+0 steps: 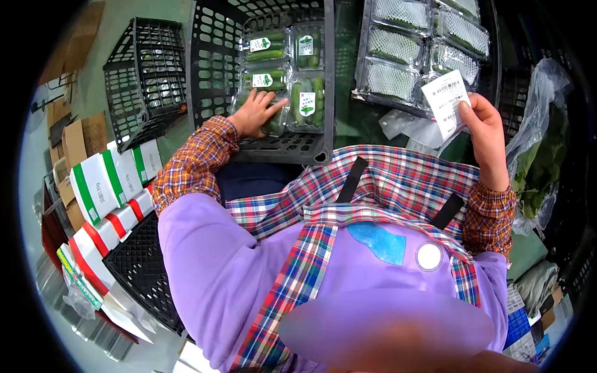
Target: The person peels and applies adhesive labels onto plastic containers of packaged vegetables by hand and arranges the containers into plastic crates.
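On the left, a perforated black plastic crate stands near white cartons with green stripes. Red-banded white boxes sit close to these, beside a black lattice crate. Brown cardboard shows farther left. On the right, a clear plastic bag surrounds green leaves.

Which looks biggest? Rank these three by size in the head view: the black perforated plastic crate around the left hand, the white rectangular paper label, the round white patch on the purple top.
1. Black perforated plastic crate
2. White rectangular paper label
3. Round white patch
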The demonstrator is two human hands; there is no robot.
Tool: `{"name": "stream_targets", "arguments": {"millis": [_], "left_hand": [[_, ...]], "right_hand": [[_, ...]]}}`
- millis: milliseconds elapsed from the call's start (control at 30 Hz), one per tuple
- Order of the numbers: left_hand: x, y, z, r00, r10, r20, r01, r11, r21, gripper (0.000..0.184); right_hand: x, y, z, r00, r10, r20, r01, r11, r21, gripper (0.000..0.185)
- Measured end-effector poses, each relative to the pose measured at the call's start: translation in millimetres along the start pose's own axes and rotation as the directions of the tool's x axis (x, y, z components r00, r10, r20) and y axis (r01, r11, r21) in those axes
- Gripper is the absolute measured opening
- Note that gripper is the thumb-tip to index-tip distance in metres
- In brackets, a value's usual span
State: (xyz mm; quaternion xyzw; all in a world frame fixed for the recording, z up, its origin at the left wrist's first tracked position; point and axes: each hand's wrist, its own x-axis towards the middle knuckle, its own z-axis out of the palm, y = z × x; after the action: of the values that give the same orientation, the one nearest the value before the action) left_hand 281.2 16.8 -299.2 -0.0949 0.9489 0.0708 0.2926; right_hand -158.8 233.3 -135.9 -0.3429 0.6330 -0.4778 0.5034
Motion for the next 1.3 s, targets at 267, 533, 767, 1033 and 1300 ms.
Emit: {"name": "stream_targets", "arguments": {"millis": [267,533,767,1033,1300], "left_hand": [[-8.7,-28.5,5.8,0.97,-0.213,0.118,0.243,0.877,-0.414,0.091],[16.0,-55.8,-20.0,0.902,-0.113,0.417,0.375,0.686,-0.623,0.071],[109.3,-160.8,-24.6,0.837,-0.532,-0.128,0.422,0.777,-0.467,0.07],[156.0,-169.4,-33.4,0.704,-0.71,-0.03,0.627,0.64,-0.444,0.071],[146.5,-131.9,7.2,0.601,-0.666,-0.442,0.545,0.746,-0.382,0.05]], "right_hand": [[1.8,-6.0,3.6,0.999,0.012,-0.03,-0.013,1.0,-0.004,0.017],[3.6,1.9,0.3,0.999,0.038,-0.015,-0.039,0.999,-0.033,0.016],[7.4,7.6,-0.5,0.996,0.077,-0.048,-0.08,0.995,-0.057,0.02],[8.4,4.3,0.1,0.99,0.104,-0.091,-0.113,0.989,-0.096,0.018],[16.9,-2.1,5.8,0.988,0.131,-0.086,-0.138,0.987,-0.083,0.018]]}}
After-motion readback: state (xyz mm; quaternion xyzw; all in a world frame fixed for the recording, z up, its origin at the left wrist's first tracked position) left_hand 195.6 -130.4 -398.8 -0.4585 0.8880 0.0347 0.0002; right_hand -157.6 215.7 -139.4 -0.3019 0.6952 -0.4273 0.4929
